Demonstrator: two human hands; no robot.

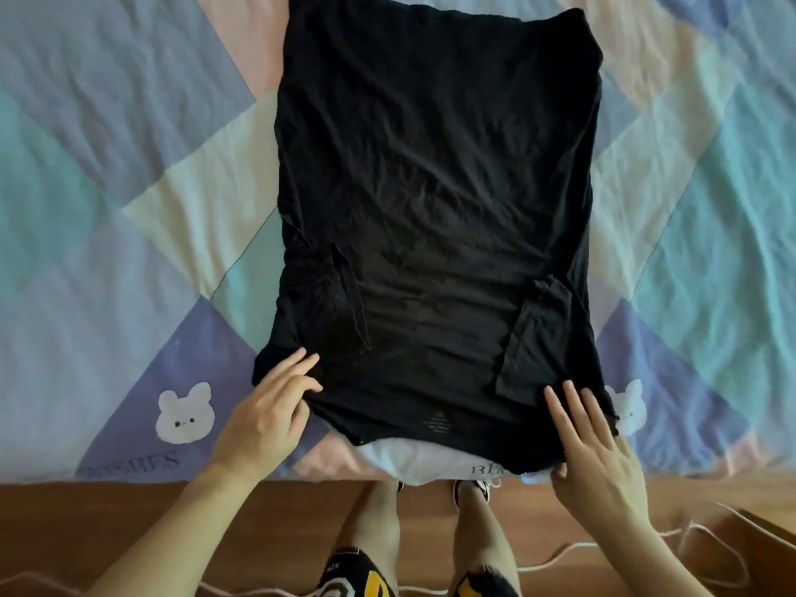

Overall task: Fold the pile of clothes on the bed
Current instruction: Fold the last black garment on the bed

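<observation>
From my head camera I look straight down at the black T-shirt (435,209), spread flat along the middle of the frame on the bed's patchwork quilt (107,165), its sleeves folded inward near the lower part of the garment. My left hand (269,413) sits at the shirt's lower left corner — the fingers (288,372) lie on top of the cloth while the thumb seems tucked under the edge, so I appear to be pinching that corner. My right hand (598,450) is at the lower right corner, fingers straight and a little spread, resting flat on the fabric with the thumb at the hem. Under the near edge of the shirt, at the lower middle of the frame, a white garment (422,463) with dark lettering peeks out. A white bunny print (185,413) shows on the quilt at the lower left, just beside my left hand, and a second one at the lower right is partly hidden by the shirt. Along the bottom of the frame lies the wooden floor (129,519) — my legs and shoes stand there, and a pale cord (581,553) trails across at the lower right.
</observation>
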